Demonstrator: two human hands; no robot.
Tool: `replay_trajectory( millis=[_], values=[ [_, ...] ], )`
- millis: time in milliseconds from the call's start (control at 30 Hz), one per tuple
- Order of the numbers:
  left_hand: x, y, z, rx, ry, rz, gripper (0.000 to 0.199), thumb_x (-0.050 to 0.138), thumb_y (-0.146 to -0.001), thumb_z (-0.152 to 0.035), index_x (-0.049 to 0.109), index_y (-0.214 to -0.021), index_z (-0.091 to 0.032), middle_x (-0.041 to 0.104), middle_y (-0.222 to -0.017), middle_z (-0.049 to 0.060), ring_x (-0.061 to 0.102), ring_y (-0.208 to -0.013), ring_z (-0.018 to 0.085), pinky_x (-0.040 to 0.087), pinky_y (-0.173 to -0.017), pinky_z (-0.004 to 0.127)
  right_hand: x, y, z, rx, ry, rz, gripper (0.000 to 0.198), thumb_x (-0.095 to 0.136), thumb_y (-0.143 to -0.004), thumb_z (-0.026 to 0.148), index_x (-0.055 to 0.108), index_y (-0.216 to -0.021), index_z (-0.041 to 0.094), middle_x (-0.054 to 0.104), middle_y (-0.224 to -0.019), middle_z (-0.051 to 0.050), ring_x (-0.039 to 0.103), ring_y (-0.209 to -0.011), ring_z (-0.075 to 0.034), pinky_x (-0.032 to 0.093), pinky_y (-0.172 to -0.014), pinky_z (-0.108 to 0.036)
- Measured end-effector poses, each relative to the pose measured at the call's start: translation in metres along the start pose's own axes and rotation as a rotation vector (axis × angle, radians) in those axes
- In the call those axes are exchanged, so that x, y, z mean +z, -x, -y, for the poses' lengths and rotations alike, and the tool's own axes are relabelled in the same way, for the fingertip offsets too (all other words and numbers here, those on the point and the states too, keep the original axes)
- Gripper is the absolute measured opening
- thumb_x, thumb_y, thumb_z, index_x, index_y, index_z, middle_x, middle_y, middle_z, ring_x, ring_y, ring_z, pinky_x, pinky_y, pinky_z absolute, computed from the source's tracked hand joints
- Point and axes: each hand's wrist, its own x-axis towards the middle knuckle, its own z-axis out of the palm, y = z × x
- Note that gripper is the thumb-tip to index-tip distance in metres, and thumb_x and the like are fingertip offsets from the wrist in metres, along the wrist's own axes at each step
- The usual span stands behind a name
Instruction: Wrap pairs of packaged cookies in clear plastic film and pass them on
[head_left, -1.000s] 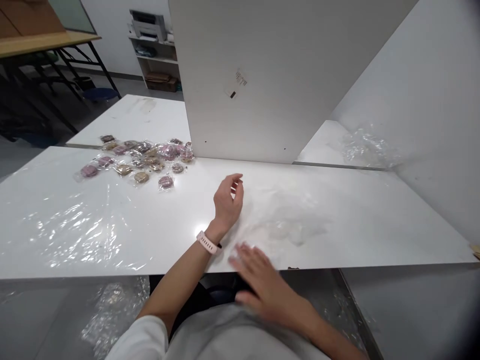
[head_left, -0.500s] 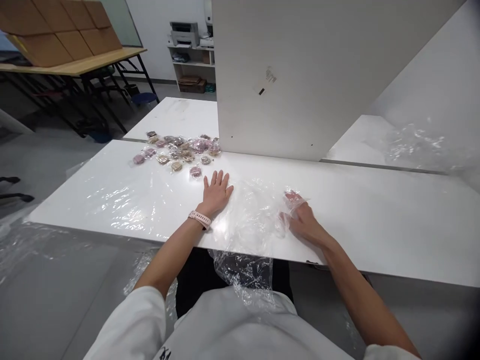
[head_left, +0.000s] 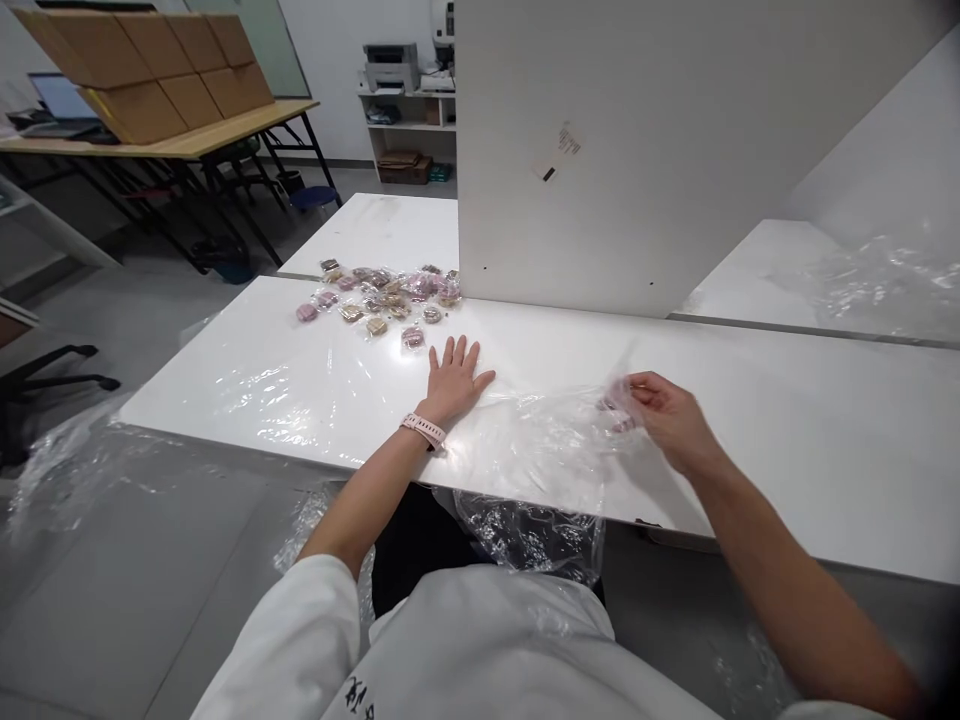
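Observation:
Clear plastic film (head_left: 525,440) lies wrinkled over the white table and hangs down over its front edge onto my lap. My left hand (head_left: 454,382) is pressed flat on the tabletop at the film, fingers spread, with a pink band on the wrist. Further right, my right hand (head_left: 664,415) pinches the film between thumb and fingers and holds it slightly raised. Pinkish patches show by the right fingertips through the film; I cannot tell what they are. Beyond my left hand lie several small wrapped round pieces (head_left: 390,297), pink, tan and brown; the nearest is a pink one (head_left: 412,338).
An upright white panel (head_left: 570,160) stands at the back of the table (head_left: 810,440). More crumpled film (head_left: 892,290) lies at the far right, and some (head_left: 67,470) hangs off the left end. Cardboard boxes (head_left: 172,75) sit on a wooden table behind.
My right hand has moved to the right and lifted a little, drawing the film with it. My left hand stays flat on the table. The whole view has shifted slightly.

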Motion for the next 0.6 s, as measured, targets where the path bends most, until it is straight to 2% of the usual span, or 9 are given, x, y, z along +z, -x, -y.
replay_trajectory(
  millis=[67, 133, 233, 300, 400, 467, 500, 567, 600],
  values=[
    [-0.001, 0.001, -0.002, -0.011, 0.035, -0.020, 0.062, 0.028, -0.103, -0.053, 0.033, -0.159, -0.025, 0.021, -0.169, 0.007, 0.011, -0.157, 0.033, 0.006, -0.125, 0.061, -0.031, -0.006, 0.001, 0.030, 0.018, -0.140, 0.044, 0.090, -0.058, 0.046, 0.068, -0.086, 0.020, 0.071, -0.076, -0.003, 0.068, -0.063, -0.017, 0.057, -0.051, -0.027],
    [-0.002, 0.001, -0.004, -0.011, 0.093, -0.053, 0.051, 0.028, -0.105, -0.043, 0.046, -0.152, -0.031, 0.030, -0.166, 0.003, 0.017, -0.156, 0.032, 0.009, -0.125, 0.061, -0.050, -0.009, -0.001, 0.044, -0.027, -0.296, 0.043, 0.090, -0.057, 0.044, 0.067, -0.085, 0.020, 0.071, -0.073, -0.002, 0.065, -0.057, -0.015, 0.058, -0.053, -0.027],
    [-0.004, 0.001, -0.005, -0.064, 0.221, -0.140, 0.047, 0.027, -0.106, -0.035, 0.060, -0.139, -0.031, 0.050, -0.154, 0.001, 0.033, -0.150, 0.028, 0.017, -0.125, 0.056, -0.050, -0.006, -0.006, 0.129, -0.128, -0.418, 0.044, 0.077, -0.074, 0.055, 0.064, -0.099, 0.022, 0.073, -0.080, -0.005, 0.072, -0.071, -0.019, 0.063, -0.067, -0.034],
    [-0.007, 0.001, -0.006, -0.138, 0.303, -0.231, 0.046, 0.028, -0.106, -0.031, 0.064, -0.134, -0.027, 0.062, -0.143, 0.003, 0.044, -0.143, 0.026, 0.024, -0.123, 0.050, -0.032, 0.004, -0.012, 0.186, -0.095, -0.290, 0.052, 0.066, -0.084, 0.062, 0.059, -0.121, 0.026, 0.075, -0.101, -0.009, 0.073, -0.096, -0.024, 0.062, -0.084, -0.042],
    [-0.009, 0.000, -0.006, -0.213, 0.378, -0.357, 0.043, 0.031, -0.105, -0.029, 0.066, -0.130, -0.023, 0.073, -0.122, 0.008, 0.057, -0.126, 0.026, 0.038, -0.113, 0.044, 0.013, 0.021, -0.019, 0.133, -0.004, 0.029, 0.083, 0.076, -0.080, 0.054, 0.036, -0.151, 0.036, 0.066, -0.129, -0.009, 0.062, -0.122, -0.025, 0.052, -0.104, -0.048],
    [-0.011, 0.001, -0.004, -0.256, 0.413, -0.420, 0.042, 0.033, -0.105, -0.032, 0.068, -0.128, -0.022, 0.075, -0.108, 0.010, 0.064, -0.112, 0.027, 0.045, -0.102, 0.042, 0.043, 0.030, -0.018, 0.075, -0.055, 0.149, 0.098, 0.084, -0.073, 0.045, 0.031, -0.156, 0.037, 0.065, -0.127, -0.007, 0.065, -0.112, -0.023, 0.053, -0.102, -0.047],
    [-0.011, 0.001, -0.003, -0.278, 0.434, -0.450, 0.042, 0.034, -0.105, -0.033, 0.068, -0.127, -0.023, 0.075, -0.102, 0.010, 0.065, -0.106, 0.027, 0.047, -0.096, 0.040, 0.054, 0.033, -0.015, 0.067, -0.114, 0.180, 0.096, 0.085, -0.072, 0.043, 0.035, -0.154, 0.036, 0.065, -0.120, -0.006, 0.067, -0.100, -0.020, 0.056, -0.096, -0.044],
    [-0.010, 0.002, 0.000, -0.320, 0.504, -0.502, 0.040, 0.035, -0.106, -0.036, 0.069, -0.124, -0.025, 0.074, -0.093, 0.008, 0.068, -0.092, 0.025, 0.048, -0.083, 0.036, 0.061, 0.039, -0.001, 0.087, -0.213, 0.206, 0.078, 0.083, -0.072, 0.043, 0.053, -0.142, 0.034, 0.064, -0.107, -0.002, 0.062, -0.074, -0.012, 0.061, -0.073, -0.035],
    [-0.010, 0.002, 0.001, -0.329, 0.561, -0.518, 0.040, 0.034, -0.106, -0.037, 0.068, -0.123, -0.025, 0.073, -0.088, 0.006, 0.068, -0.084, 0.023, 0.048, -0.077, 0.033, 0.055, 0.041, 0.010, 0.095, -0.226, 0.205, 0.066, 0.082, -0.072, 0.043, 0.061, -0.134, 0.033, 0.063, -0.103, -0.001, 0.056, -0.063, -0.008, 0.057, -0.059, -0.029]
  ],
)
